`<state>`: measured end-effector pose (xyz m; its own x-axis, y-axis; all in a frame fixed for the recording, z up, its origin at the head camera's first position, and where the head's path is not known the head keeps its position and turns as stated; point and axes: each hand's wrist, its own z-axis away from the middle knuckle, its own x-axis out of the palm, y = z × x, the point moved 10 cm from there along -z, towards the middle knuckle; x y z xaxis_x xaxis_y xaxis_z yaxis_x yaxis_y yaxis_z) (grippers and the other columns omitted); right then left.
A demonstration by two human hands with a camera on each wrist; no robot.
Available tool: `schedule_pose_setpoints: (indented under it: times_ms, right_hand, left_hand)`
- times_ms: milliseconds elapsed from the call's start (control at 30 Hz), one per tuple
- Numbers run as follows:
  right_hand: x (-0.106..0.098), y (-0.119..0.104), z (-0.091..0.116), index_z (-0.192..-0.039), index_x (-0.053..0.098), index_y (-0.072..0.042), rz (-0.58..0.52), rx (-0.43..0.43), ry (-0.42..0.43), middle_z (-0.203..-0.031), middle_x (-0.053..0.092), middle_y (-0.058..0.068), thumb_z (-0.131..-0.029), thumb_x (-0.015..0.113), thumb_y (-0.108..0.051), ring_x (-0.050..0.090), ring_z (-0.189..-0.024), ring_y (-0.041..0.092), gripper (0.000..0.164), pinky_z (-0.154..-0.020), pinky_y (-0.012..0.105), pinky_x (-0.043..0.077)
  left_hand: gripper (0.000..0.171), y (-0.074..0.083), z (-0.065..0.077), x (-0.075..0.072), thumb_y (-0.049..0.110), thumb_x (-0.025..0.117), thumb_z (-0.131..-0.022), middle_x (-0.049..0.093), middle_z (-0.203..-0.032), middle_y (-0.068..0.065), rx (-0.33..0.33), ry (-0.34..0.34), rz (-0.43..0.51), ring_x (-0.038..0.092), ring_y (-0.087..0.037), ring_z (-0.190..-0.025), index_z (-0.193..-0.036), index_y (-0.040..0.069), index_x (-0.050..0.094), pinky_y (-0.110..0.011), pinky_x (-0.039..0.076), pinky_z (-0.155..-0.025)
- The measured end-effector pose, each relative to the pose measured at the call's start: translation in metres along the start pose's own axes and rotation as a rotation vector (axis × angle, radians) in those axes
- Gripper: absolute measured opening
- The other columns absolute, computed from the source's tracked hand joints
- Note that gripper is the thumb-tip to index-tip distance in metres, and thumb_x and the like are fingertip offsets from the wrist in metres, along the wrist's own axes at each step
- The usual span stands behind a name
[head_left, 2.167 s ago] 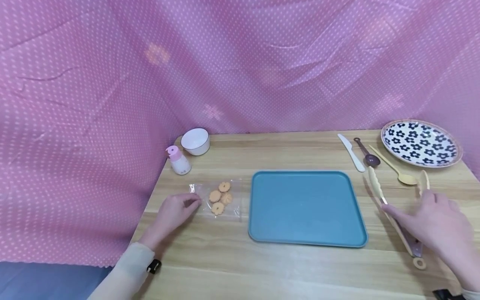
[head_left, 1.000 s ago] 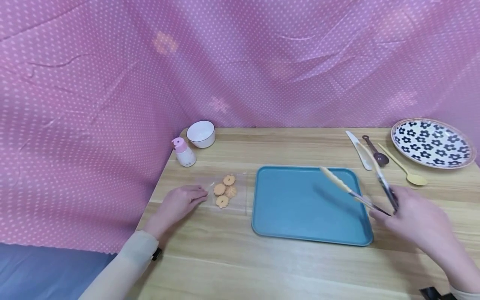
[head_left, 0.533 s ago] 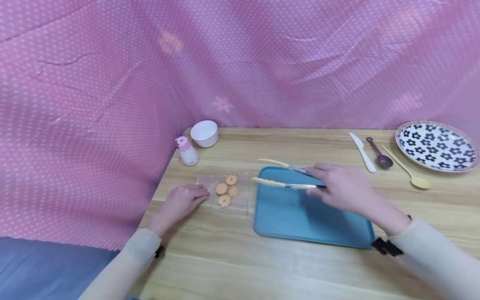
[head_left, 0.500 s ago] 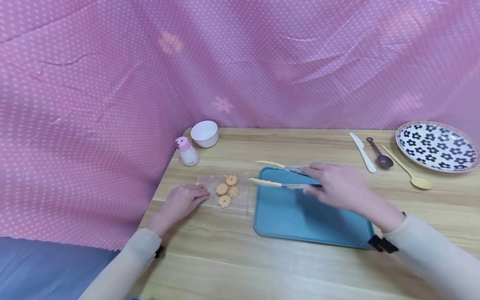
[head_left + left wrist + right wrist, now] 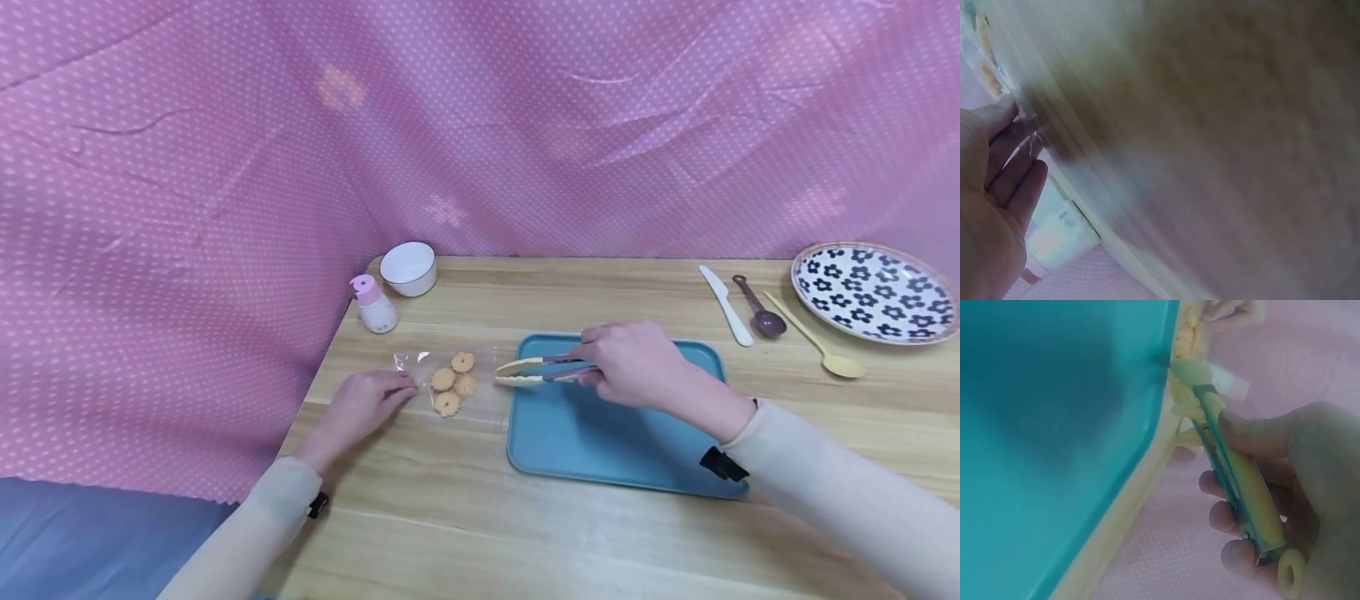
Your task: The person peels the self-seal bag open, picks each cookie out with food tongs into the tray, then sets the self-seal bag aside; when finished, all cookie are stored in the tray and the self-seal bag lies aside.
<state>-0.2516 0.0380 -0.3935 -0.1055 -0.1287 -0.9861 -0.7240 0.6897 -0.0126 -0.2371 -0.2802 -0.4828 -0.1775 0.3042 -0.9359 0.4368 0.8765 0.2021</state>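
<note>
A clear plastic bag (image 5: 486, 408) with several round, scalloped biscuits (image 5: 465, 384) inside lies flat on the wooden table. My left hand (image 5: 362, 408) pinches the bag's left edge between thumb and fingers; the left wrist view shows this edge at the fingertips (image 5: 1007, 106). My right hand (image 5: 633, 365) grips a pair of tongs (image 5: 1244, 481) with cream tips and a ring at the handle end. Pointing left over the blue tray (image 5: 600, 454), the tongs have their tips close together beside the bag's right edge, apart from the biscuits.
A white bowl (image 5: 408, 268) and a pink-topped bottle (image 5: 375, 308) stand at the back left. Toward the back right lie a white knife (image 5: 726, 305), a brown measuring spoon (image 5: 767, 322), a yellow spoon (image 5: 840, 365) and a flower-patterned plate (image 5: 870, 292). A pink cloth (image 5: 525, 150) hangs behind.
My right hand has carried the tongs from the table's right side leftward over the tray to the bag. The spread tips have come closer together. My left hand has kept its place.
</note>
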Motion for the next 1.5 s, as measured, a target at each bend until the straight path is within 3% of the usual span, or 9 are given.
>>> schedule_pose_setpoints:
  times_ms: [133, 367, 833, 1333, 1500]
  right_hand:
    - [0.002, -0.004, -0.005, -0.106, 0.079, -0.024, -0.011, -0.016, -0.022, -0.083, 0.069, -0.007, -0.083, 0.081, -0.033, 0.048, -0.06, 0.007, 0.025, -0.042, 0.021, 0.032]
    - [0.015, -0.008, -0.011, -0.109, 0.078, -0.025, -0.064, -0.031, -0.047, -0.093, 0.074, -0.005, -0.082, 0.081, -0.036, 0.059, -0.068, 0.01, 0.03, -0.042, 0.021, 0.035]
    - [0.039, -0.009, -0.014, -0.118, 0.075, -0.026, -0.149, -0.013, -0.034, -0.099, 0.072, -0.009, -0.085, 0.079, -0.045, 0.048, -0.062, 0.004, 0.038, -0.045, 0.02, 0.032]
    - [0.042, -0.008, -0.016, -0.117, 0.076, -0.022, -0.214, -0.042, -0.038, -0.095, 0.072, -0.004, -0.086, 0.079, -0.041, 0.043, -0.059, 0.005, 0.036, -0.047, 0.02, 0.032]
    - [0.04, -0.009, -0.014, -0.116, 0.076, -0.022, -0.231, -0.049, -0.041, -0.097, 0.072, -0.004, -0.086, 0.079, -0.04, 0.043, -0.059, 0.004, 0.035, -0.048, 0.019, 0.033]
  left_hand:
    - [0.012, -0.006, 0.003, 0.001, 0.029, 0.079, -0.089, 0.081, -0.106, 0.001, -0.041, 0.003, 0.029, 0.078, -0.018, -0.098, -0.099, 0.023, 0.081, -0.041, 0.064, -0.089]
    - [0.013, -0.008, 0.006, 0.003, 0.028, 0.079, -0.088, 0.081, -0.108, -0.001, -0.053, -0.007, 0.045, 0.078, -0.019, -0.099, -0.1, 0.023, 0.081, -0.042, 0.064, -0.09]
    - [0.014, -0.01, 0.004, 0.005, 0.032, 0.078, -0.089, 0.08, -0.111, -0.001, -0.054, -0.02, 0.036, 0.077, -0.019, -0.105, -0.101, 0.025, 0.08, -0.041, 0.063, -0.094]
    - [0.013, -0.01, 0.001, 0.001, 0.033, 0.08, -0.087, 0.08, -0.109, 0.0, -0.072, -0.003, 0.016, 0.077, -0.02, -0.103, -0.099, 0.027, 0.081, -0.042, 0.063, -0.093]
    - [0.013, -0.011, 0.003, 0.005, 0.034, 0.078, -0.089, 0.08, -0.11, 0.002, -0.076, -0.032, 0.011, 0.078, -0.017, -0.102, -0.1, 0.028, 0.08, -0.04, 0.064, -0.09]
